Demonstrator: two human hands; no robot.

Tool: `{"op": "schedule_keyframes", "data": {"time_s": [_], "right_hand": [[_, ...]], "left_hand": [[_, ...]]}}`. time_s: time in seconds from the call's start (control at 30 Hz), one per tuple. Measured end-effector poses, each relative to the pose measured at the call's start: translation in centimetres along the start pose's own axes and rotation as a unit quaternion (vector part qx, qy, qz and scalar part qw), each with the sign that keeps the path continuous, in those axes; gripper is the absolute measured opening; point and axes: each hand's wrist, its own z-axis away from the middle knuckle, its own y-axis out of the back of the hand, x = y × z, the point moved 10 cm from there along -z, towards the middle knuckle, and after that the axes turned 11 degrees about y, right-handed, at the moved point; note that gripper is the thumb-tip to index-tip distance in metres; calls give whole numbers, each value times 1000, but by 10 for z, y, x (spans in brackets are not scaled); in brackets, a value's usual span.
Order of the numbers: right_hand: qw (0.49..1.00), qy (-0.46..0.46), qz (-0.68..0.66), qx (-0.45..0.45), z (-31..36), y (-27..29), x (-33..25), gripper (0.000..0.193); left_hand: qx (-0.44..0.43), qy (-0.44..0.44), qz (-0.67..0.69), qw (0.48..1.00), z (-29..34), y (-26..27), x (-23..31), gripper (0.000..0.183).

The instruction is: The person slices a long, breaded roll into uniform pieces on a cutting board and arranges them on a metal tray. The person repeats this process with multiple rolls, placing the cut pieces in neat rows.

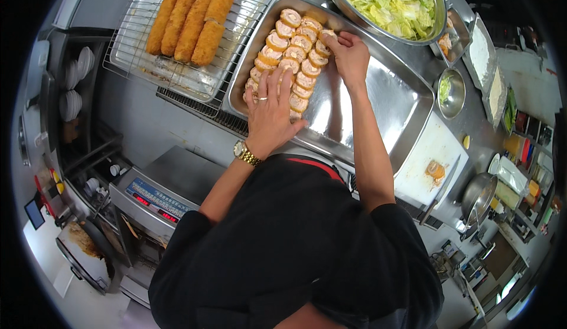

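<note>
Resting on the slices at the left of the tray, the left hand, fingers apart, probably steadies the rows. Right hand: thumb at an end slice (pinch or mere touch, cannot tell), perhaps keeping rows tight. Rolls lie on a rack, presumably draining. Blue panel: print too small to read, digits lit red.

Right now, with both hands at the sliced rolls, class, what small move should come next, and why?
Probably nudge the top slice snug into its row: the right hand is at that slice, while the left hand lies over slices lower down.
</note>
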Motion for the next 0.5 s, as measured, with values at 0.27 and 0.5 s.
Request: {"op": "schedule_keyframes", "data": {"time_s": [0.27,0.5], "right_hand": [[934,-220,-219,-175,144,-19,37,39],[931,-210,-246,-172,170,-39,33,52]], "left_hand": [[69,-4,19,997,-4,21,-21,95],[140,36,52,988,-22,50,-51,62]]}}
